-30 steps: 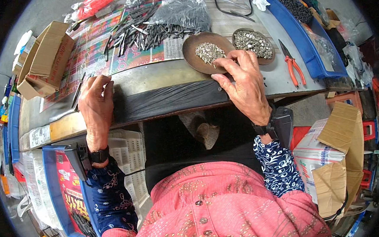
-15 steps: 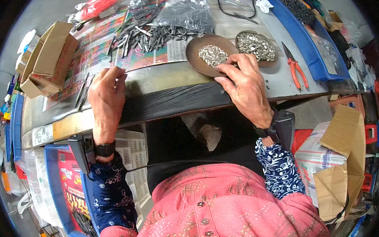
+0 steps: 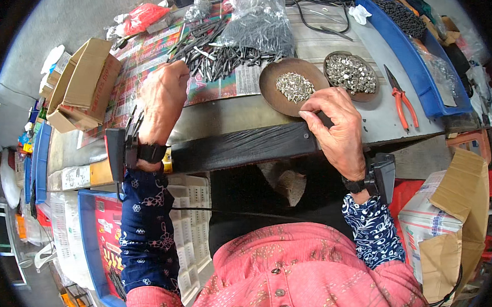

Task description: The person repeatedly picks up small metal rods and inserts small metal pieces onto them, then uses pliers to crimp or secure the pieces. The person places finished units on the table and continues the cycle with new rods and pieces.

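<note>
My left hand (image 3: 164,102) is closed, its curled fingers at the near left edge of a heap of thin black strips (image 3: 218,59); whatever it may hold is hidden. By its wrist lie a few dark slender pieces (image 3: 135,120). At the front rim of a round brown dish (image 3: 273,90), my right hand (image 3: 337,122) pinches thumb and forefinger together; anything between them is too small to make out. Small silvery pins (image 3: 294,87) are piled in that dish. Just right of it, a second round dish (image 3: 373,93) holds small shiny metal pieces (image 3: 351,73).
Red-handled pliers (image 3: 402,102) lie right of the dishes, beside a long blue tray (image 3: 422,81). A clear plastic bag (image 3: 258,23) rests on the strips. An open cardboard box (image 3: 87,87) stands at left. Below the table's dark front edge (image 3: 240,145) are a blue crate (image 3: 87,230) and a carton (image 3: 447,225).
My left hand has moved forward and right, from the table's front edge to the black strips. My right hand stays pinched by the dish, drawn slightly back from the pins. The whole view has shifted.
</note>
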